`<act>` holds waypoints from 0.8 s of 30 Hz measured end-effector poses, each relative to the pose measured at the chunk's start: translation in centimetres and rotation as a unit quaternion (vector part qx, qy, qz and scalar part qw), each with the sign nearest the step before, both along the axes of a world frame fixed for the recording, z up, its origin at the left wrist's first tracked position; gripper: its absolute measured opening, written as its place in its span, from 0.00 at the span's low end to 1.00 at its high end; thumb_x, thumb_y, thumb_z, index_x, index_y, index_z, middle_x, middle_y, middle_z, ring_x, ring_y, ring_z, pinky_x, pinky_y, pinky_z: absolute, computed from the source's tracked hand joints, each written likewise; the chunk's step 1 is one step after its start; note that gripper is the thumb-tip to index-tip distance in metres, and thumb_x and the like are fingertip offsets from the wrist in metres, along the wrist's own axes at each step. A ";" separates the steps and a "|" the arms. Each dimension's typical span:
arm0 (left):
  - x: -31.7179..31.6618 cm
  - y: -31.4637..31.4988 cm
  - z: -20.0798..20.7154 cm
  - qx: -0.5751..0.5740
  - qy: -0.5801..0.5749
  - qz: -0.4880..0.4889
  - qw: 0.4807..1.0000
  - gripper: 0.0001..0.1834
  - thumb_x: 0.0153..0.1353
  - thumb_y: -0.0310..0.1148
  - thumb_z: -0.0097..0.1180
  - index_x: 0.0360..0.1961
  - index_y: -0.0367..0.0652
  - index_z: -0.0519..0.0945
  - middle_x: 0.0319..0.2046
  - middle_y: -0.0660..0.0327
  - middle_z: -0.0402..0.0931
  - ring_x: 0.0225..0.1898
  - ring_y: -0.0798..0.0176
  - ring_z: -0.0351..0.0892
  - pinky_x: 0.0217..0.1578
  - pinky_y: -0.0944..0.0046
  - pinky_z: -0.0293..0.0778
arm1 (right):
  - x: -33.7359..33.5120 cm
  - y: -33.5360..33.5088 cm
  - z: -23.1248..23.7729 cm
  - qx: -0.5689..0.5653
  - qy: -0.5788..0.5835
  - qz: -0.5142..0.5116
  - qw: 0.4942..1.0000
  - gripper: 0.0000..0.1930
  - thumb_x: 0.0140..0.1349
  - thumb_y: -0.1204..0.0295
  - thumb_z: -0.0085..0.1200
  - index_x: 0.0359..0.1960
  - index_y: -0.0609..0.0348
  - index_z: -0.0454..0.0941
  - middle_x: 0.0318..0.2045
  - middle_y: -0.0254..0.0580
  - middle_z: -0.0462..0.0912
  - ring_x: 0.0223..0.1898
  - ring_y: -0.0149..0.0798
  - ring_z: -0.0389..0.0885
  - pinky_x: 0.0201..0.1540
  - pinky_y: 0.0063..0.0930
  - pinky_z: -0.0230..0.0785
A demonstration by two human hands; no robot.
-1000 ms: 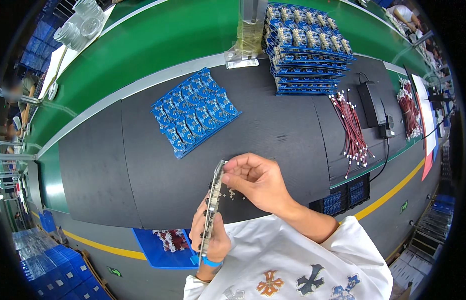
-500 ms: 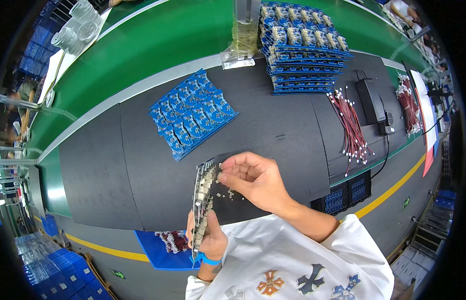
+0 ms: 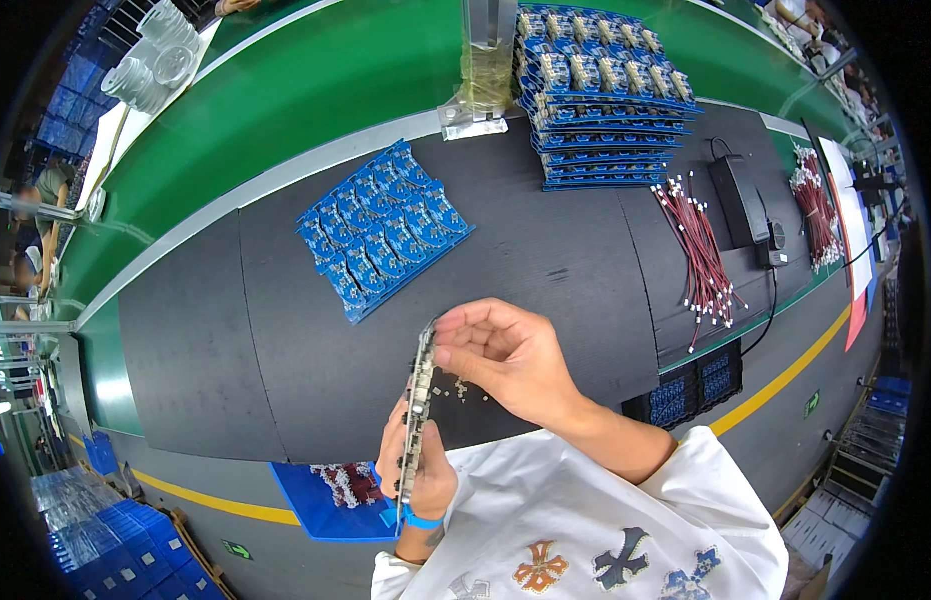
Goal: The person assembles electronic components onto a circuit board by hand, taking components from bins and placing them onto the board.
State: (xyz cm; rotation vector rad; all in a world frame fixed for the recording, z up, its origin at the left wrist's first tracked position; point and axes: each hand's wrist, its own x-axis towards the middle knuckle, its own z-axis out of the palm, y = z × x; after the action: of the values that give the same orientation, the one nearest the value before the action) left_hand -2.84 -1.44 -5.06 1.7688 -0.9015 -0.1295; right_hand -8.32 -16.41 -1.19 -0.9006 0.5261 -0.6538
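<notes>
My left hand (image 3: 429, 476) grips the lower end of a circuit board panel (image 3: 417, 410), which stands upright and is seen almost edge-on. Pale connectors line the panel's right-hand face. At the panel's upper end, my right hand (image 3: 514, 360) has its thumb and index finger closed against the edge; whatever sits between the fingertips is hidden. Several loose small white connectors (image 3: 462, 388) lie on the black mat just below my right hand. Beyond both hands, blue circuit board panels (image 3: 384, 228) rest flat on the mat in a low pile.
A tall stack of blue panels with connectors (image 3: 611, 100) stands at the far right, beside a taped metal post (image 3: 489, 70). Red wire bundles (image 3: 698, 250) and a black power adapter (image 3: 738, 200) lie to the right. A blue tray (image 3: 331, 515) is below the table edge.
The panel has swung more upright and edge-on, its upper end meeting my right fingertips. A small white piece showed at those fingertips before. My left hand shifted slightly right.
</notes>
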 end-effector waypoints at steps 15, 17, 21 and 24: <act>-0.2 -0.7 0.1 -0.010 -0.008 -0.005 1.000 0.10 0.55 0.16 0.46 0.39 0.34 0.66 0.40 0.43 0.73 0.45 0.39 0.72 0.46 0.47 0.69 | -0.7 -0.2 1.3 0.027 -0.049 0.037 0.998 0.10 0.53 0.83 0.53 0.37 0.68 0.71 0.32 0.40 0.78 0.35 0.26 0.77 0.39 0.16 0.71; -0.1 -0.7 0.0 -0.002 -0.008 0.000 1.000 0.11 0.55 0.16 0.45 0.39 0.34 0.66 0.40 0.43 0.73 0.45 0.39 0.72 0.46 0.46 0.69 | -0.8 -0.2 1.1 0.023 -0.031 0.039 0.998 0.10 0.53 0.83 0.53 0.37 0.67 0.71 0.32 0.41 0.78 0.35 0.27 0.77 0.38 0.17 0.71; 0.0 -0.3 -0.1 0.021 -0.011 0.003 1.000 0.12 0.54 0.15 0.45 0.40 0.34 0.66 0.41 0.42 0.72 0.45 0.39 0.72 0.46 0.45 0.69 | -0.4 -0.2 0.9 0.023 -0.041 0.008 0.999 0.10 0.52 0.84 0.54 0.37 0.66 0.71 0.32 0.42 0.79 0.34 0.28 0.78 0.36 0.17 0.72; 0.0 -0.3 -0.3 0.007 -0.017 -0.016 1.000 0.12 0.54 0.15 0.45 0.40 0.34 0.66 0.41 0.42 0.72 0.46 0.39 0.72 0.47 0.46 0.68 | -0.2 -0.4 0.9 0.007 -0.037 0.005 0.999 0.10 0.52 0.84 0.54 0.37 0.66 0.71 0.31 0.41 0.79 0.33 0.28 0.78 0.36 0.17 0.72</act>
State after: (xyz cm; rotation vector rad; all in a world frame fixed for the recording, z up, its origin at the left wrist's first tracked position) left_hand -2.82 -1.78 -5.40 1.7751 -0.9573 -0.1271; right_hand -8.54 -16.78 -0.32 -0.8616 0.4603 -0.6704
